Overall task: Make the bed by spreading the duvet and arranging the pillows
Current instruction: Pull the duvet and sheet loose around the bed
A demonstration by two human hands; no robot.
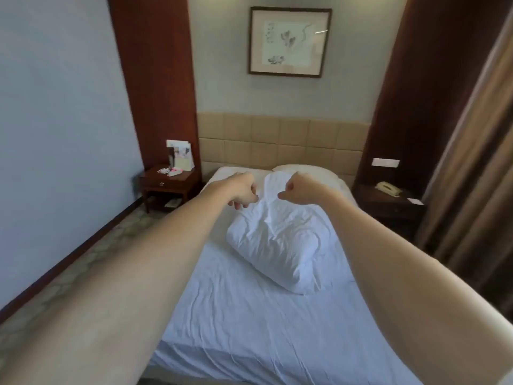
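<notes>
Pillow point(273, 243) white, creased, tilted on bed point(236, 315), both hands' fingers point(244, 202) pinching its raised top edge

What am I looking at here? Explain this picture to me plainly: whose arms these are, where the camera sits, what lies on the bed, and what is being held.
There is no machine here. The one picture comes from a wide-angle camera worn on a person's head, looking forward and down, so the two bare arms reaching out are that person's own.

The left hand and the right hand are both out over a white pillow, which lies rumpled on the bed sheet. Their fingers are curled; whether they pinch the pillow's cloth cannot be told.

A second pillow lies at the padded headboard. A nightstand stands left of the bed, and a telephone sits on the right one. No duvet is in view.
</notes>
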